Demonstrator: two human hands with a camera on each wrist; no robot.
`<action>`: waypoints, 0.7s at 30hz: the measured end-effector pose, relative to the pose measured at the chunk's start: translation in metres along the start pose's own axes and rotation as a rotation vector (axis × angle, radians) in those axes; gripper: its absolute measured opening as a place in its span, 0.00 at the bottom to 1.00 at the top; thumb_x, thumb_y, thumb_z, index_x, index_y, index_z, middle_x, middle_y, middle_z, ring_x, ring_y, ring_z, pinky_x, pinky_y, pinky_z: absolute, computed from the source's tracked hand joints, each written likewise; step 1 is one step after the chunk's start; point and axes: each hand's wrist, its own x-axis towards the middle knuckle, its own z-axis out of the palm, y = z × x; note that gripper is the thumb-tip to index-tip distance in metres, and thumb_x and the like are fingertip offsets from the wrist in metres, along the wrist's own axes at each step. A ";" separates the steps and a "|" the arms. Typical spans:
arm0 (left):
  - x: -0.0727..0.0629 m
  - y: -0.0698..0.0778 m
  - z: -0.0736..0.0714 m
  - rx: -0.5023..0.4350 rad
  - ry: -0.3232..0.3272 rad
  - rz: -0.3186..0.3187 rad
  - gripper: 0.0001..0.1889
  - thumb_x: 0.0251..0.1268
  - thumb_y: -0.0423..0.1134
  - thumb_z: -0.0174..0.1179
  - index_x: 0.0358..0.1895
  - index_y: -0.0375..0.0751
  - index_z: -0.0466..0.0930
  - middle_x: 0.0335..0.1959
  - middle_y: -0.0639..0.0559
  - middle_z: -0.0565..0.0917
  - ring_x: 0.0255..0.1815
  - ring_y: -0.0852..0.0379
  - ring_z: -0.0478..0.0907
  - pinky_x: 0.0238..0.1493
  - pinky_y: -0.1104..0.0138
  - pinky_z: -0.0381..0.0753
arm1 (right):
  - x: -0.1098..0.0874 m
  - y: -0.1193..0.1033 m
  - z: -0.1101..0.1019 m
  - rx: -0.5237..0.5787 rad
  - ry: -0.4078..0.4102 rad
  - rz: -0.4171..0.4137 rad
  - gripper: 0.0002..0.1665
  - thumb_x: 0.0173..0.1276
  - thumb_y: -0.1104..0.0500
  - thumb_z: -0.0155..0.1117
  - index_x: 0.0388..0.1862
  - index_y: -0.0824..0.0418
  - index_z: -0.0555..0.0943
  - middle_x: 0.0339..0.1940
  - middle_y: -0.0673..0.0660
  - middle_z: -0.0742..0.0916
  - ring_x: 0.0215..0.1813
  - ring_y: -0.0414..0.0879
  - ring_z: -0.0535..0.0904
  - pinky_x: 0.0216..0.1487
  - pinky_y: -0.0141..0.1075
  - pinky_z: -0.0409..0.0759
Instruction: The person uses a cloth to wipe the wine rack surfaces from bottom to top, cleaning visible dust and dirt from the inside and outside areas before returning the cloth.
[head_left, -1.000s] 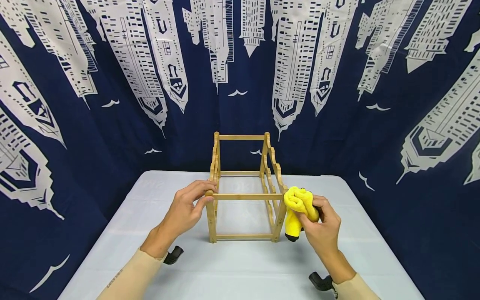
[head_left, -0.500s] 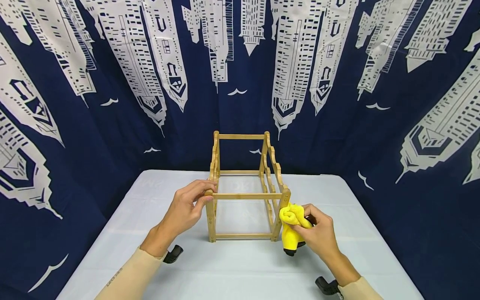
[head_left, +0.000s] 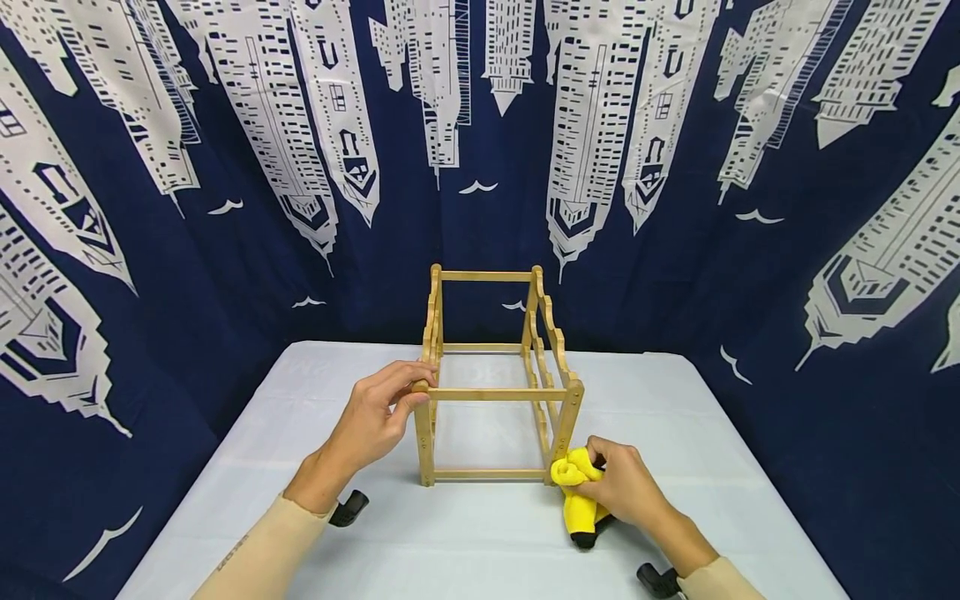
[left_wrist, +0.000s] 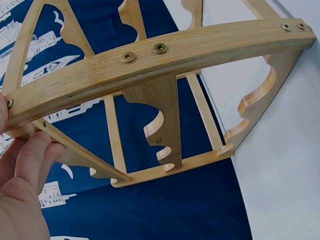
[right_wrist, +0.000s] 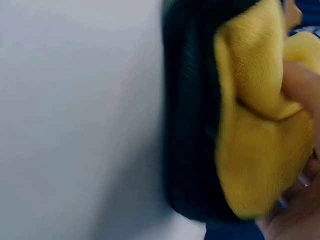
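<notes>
A light wooden rack point(head_left: 498, 394) with scalloped side rails stands upright on the white table. My left hand point(head_left: 378, 412) grips its near left top corner, thumb in front and fingers behind. In the left wrist view the fingers point(left_wrist: 34, 157) curl under the end of a wooden post point(left_wrist: 165, 56) with brass-coloured screws. My right hand point(head_left: 626, 483) pinches a bunched yellow cloth point(head_left: 579, 504) with a black edge at the foot of the rack's near right leg. Up close in the right wrist view, the cloth point(right_wrist: 260, 150) shows fluffy folds and a blurred dark border.
White table point(head_left: 450, 550) extends around the rack on all sides. Behind and beside it hangs a navy curtain point(head_left: 450, 242) printed with white buildings and birds. A black wrist device point(head_left: 348, 507) sits below the left wrist, another point(head_left: 658, 581) below the right.
My right hand has moved the yellow cloth down along the near right leg, from its top corner to its foot. The left hand keeps its grip on the left corner.
</notes>
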 end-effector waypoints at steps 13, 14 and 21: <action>-0.002 -0.002 0.001 0.005 0.004 0.035 0.10 0.78 0.25 0.72 0.54 0.42 0.90 0.64 0.43 0.94 0.64 0.42 0.95 0.54 0.67 0.98 | -0.013 -0.007 0.011 -0.009 0.158 -0.033 0.33 0.54 0.65 0.98 0.32 0.53 0.75 0.34 0.48 0.86 0.36 0.35 0.78 0.38 0.27 0.81; -0.002 -0.002 0.001 0.007 0.004 0.039 0.10 0.79 0.25 0.72 0.54 0.42 0.90 0.64 0.43 0.94 0.64 0.42 0.95 0.54 0.67 0.98 | -0.013 -0.009 0.011 -0.001 0.199 -0.062 0.33 0.53 0.67 0.98 0.32 0.53 0.75 0.35 0.48 0.88 0.37 0.34 0.79 0.38 0.26 0.83; -0.002 -0.003 -0.001 -0.003 0.019 0.029 0.11 0.77 0.24 0.73 0.54 0.40 0.90 0.63 0.42 0.94 0.62 0.43 0.95 0.56 0.69 0.97 | -0.008 -0.031 -0.006 0.080 0.434 -0.227 0.34 0.46 0.76 0.97 0.33 0.56 0.76 0.42 0.56 0.94 0.43 0.30 0.86 0.43 0.18 0.88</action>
